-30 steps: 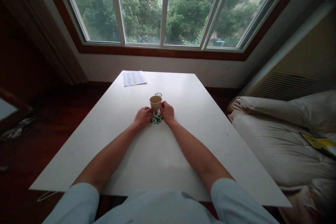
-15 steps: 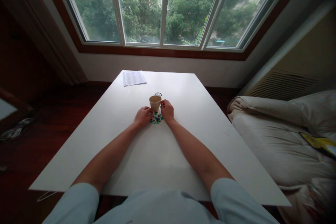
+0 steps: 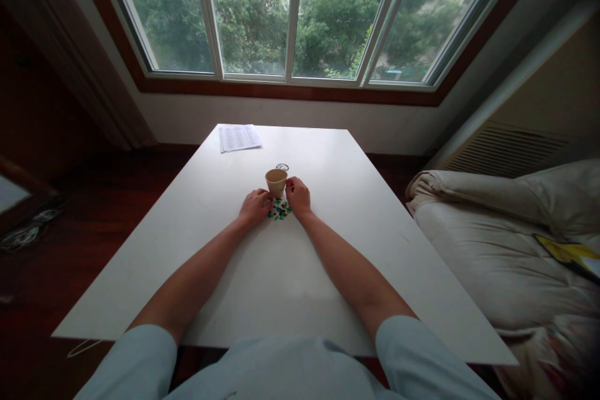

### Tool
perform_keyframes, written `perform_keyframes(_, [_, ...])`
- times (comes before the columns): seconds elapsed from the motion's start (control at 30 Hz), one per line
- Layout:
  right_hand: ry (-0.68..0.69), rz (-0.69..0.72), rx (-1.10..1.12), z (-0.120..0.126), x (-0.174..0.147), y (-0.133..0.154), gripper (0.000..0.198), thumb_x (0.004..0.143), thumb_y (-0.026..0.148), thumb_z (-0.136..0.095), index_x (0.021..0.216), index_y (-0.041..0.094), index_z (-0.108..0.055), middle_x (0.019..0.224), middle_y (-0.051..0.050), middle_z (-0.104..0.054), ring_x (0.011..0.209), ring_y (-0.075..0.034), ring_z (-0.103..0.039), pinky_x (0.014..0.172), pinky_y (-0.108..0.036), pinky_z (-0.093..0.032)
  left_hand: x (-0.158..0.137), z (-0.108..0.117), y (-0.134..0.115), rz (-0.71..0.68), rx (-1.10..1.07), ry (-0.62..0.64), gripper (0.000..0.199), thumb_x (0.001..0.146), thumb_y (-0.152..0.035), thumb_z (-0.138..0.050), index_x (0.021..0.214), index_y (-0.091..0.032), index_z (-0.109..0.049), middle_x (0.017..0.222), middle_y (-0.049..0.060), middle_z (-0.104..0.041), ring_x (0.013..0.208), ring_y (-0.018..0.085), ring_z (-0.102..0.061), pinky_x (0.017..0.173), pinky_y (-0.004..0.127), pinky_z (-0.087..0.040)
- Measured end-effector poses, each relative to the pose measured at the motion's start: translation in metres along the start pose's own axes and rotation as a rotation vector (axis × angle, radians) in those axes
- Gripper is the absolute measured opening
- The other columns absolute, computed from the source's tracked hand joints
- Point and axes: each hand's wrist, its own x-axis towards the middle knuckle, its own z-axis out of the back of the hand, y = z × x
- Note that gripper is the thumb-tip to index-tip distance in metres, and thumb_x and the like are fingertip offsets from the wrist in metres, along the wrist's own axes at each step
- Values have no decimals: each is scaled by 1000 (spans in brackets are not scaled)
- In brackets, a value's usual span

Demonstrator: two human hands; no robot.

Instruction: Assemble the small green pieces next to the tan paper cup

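Observation:
A beige paper cup (image 3: 276, 184) stands upright on the white table (image 3: 300, 275), its mouth facing up. Right in front of it lies a small loose pile of beads (image 3: 280, 210), mostly green, blue and dark. My left hand (image 3: 255, 206) rests on the table at the pile's left side, fingers stretched toward the beads and the cup's base, with a gap at the thumb. On the other side, my right hand (image 3: 299, 195) has its fingers curled together against or just beside the cup's right wall. Anything small inside those fingers is hidden.
Behind the cup lies a thin dark loop (image 3: 282, 167), like a cord or ring. Printed sheets of paper (image 3: 240, 137) lie at the far left corner of the table. A light padded sofa (image 3: 473, 250) stands to the right. A window (image 3: 290, 19) is beyond the table.
My right fingers have shifted very slightly at the cup's side. My left hand, the cup and the beads look the same; the view has tilted a touch.

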Motion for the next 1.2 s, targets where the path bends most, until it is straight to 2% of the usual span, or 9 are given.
perform_keyframes(0.23, [4, 37, 14, -6, 1, -5, 27, 107, 25, -47, 114, 23, -73, 113, -6, -79, 99, -20, -70, 93, -31, -52, 1, -2, 2, 7, 20, -2, 28, 101, -25, -66, 119, -28, -87, 140, 9, -82, 133, 33, -72, 122, 46, -55])
perform_keyframes(0.53, [57, 46, 58, -1, -2, 1, 24, 104, 23, -50, 111, 22, -73, 112, -6, -80, 96, -19, -70, 94, -31, -53, 1, -1, 2, 15, 23, 5, 30, 102, -27, -64, 121, -27, -87, 141, 9, -81, 132, 33, -72, 122, 45, -56])
perform_keyframes(0.97, [93, 85, 30, -3, -3, 3, 23, 108, 26, -51, 108, 23, -74, 112, -6, -82, 95, -20, -70, 91, -30, -51, 1, -1, 4, 4, 24, 3, 28, 100, -26, -64, 118, -26, -86, 137, 11, -81, 130, 32, -71, 122, 46, -54])
perform_keyframes(1.2, [46, 73, 21, 1, -4, 4, 25, 108, 26, -50, 109, 23, -75, 109, -5, -83, 93, -20, -70, 87, -30, -50, 0, 3, -2, 15, 13, 11, 28, 101, -24, -64, 118, -25, -86, 139, 11, -81, 133, 33, -71, 124, 47, -54])
